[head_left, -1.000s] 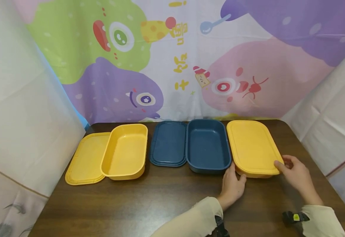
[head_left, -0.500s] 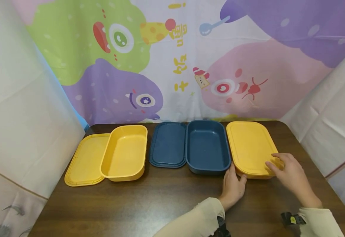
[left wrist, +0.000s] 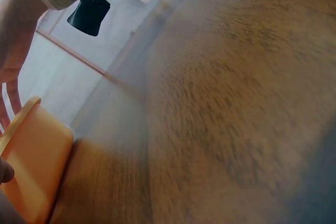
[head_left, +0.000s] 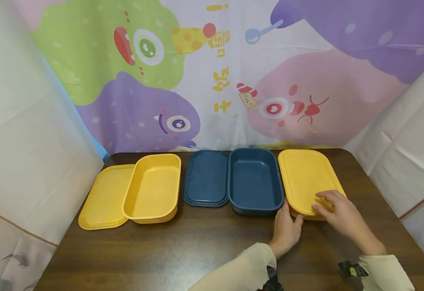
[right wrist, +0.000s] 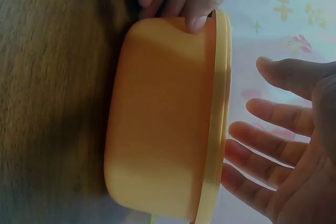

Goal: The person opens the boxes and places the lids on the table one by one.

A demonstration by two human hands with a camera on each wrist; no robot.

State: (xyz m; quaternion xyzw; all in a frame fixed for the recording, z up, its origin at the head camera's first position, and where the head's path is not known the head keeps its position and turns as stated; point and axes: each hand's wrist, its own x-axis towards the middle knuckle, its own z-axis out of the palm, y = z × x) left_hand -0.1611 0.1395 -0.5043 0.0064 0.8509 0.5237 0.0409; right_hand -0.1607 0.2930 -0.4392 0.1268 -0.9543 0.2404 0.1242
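A yellow lunch box with its yellow lid on stands at the right of the row. My left hand rests at its front left corner, thumb on the front wall and fingers along the left side by the blue box. Over the lid's front right part hovers my right hand, fingers spread and slightly bent. In the right wrist view the fingertips of the right hand come close to the lid rim; whether they touch cannot be told. The front wall of the yellow box shows there.
An uncovered blue box stands against the yellow box's left side, with a blue lid flat beside it. Further left are an uncovered yellow box and a yellow lid partly beneath its edge. A printed curtain hangs behind the brown table.
My right hand has let go of the yellow box's front right corner and moved left over the lid. The left hand has stayed at the front left corner.
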